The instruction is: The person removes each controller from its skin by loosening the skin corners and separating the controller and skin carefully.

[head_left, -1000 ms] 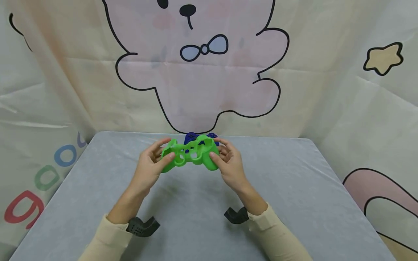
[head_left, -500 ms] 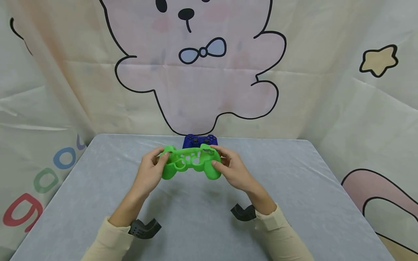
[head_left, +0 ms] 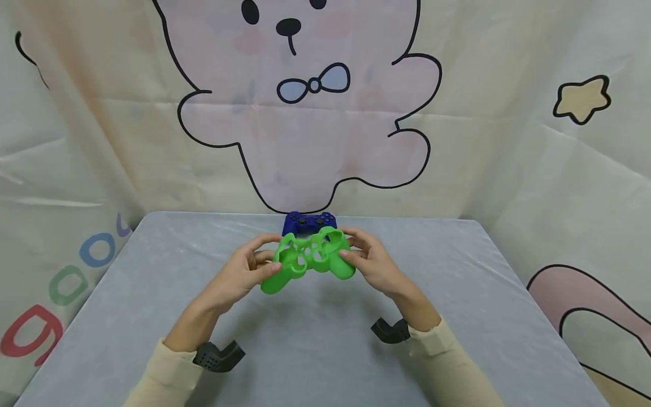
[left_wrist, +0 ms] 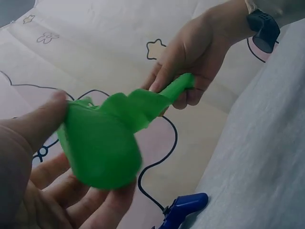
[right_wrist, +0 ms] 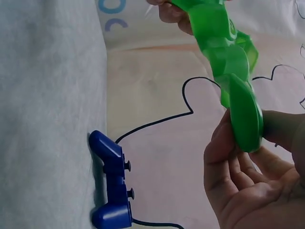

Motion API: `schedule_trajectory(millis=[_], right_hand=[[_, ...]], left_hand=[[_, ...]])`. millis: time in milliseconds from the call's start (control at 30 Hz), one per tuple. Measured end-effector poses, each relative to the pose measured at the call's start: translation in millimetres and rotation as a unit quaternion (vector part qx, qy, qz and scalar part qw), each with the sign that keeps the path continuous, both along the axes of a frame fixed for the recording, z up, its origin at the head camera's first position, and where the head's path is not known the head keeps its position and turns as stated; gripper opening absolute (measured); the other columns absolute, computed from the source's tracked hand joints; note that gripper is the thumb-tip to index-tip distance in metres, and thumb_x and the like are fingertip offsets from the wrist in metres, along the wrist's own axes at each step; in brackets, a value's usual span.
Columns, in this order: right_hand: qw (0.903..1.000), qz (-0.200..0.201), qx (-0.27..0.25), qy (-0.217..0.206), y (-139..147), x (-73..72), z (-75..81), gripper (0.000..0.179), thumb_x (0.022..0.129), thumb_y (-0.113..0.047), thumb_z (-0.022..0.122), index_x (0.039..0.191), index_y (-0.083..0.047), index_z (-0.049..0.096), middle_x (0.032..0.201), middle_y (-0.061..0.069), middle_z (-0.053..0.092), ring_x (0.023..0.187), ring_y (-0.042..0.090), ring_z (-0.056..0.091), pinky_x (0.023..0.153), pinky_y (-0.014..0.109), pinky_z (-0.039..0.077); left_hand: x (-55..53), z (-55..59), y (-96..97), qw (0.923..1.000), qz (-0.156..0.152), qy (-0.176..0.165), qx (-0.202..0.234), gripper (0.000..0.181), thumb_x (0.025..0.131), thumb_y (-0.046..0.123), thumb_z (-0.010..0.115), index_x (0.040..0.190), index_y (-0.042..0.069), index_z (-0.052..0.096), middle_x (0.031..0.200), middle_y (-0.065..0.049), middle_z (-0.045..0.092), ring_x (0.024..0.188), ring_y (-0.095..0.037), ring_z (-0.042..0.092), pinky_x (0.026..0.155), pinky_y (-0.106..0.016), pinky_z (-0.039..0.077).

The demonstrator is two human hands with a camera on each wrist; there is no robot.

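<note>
A bright green silicone controller cover (head_left: pixel 310 257), hollow and with cut-out holes, is held up above the table between both hands. My left hand (head_left: pixel 249 270) grips its left end, thumb on the near face and fingers behind. At the other end my right hand (head_left: pixel 373 263) pinches the right grip the same way. In the left wrist view the cover (left_wrist: pixel 102 143) looks bent and twisted between the hands. Behind it on the table lies a dark blue game controller (head_left: pixel 309 223), its lower part hidden by the cover in the head view; the right wrist view shows the controller (right_wrist: pixel 114 183) with two black thumbsticks.
A pale grey-blue cloth covers the table (head_left: pixel 305 350). Behind it hangs a printed curtain (head_left: pixel 468 141) with a cartoon bear, close to the table's far edge. Black wrist mounts (head_left: pixel 220 357) sit on both forearms.
The green cover has moved slightly right and nearer, then tilted with its left end lower. My left hand has shifted its hold along the left side. The blue controller stays on the table.
</note>
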State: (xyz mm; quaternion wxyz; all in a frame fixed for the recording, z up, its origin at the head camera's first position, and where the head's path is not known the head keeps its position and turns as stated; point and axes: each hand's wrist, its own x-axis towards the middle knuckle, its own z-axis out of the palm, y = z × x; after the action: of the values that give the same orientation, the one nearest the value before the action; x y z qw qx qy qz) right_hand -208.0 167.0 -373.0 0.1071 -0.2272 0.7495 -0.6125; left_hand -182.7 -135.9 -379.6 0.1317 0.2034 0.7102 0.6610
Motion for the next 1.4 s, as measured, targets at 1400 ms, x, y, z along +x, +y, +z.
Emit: schedule_trajectory(millis=[1400], right_hand=[[0.9938, 0.033, 0.085, -0.063, -18, -16.2, -71.9, 0.065, 0.096, 0.004, 0.063, 0.154, -0.002, 0.034, 0.115, 0.029, 0.059, 0.076, 0.017, 0.072, 0.072, 0.046, 0.063]], left_hand=[[-32.1, -63.1, -17.3, 0.9781, 0.082, -0.060, -0.182, 0.051, 0.101, 0.018, 0.064, 0.146, 0.004, 0.045, 0.120, -0.027, 0.067, 0.074, -0.013, 0.061, 0.060, -0.030, 0.052]])
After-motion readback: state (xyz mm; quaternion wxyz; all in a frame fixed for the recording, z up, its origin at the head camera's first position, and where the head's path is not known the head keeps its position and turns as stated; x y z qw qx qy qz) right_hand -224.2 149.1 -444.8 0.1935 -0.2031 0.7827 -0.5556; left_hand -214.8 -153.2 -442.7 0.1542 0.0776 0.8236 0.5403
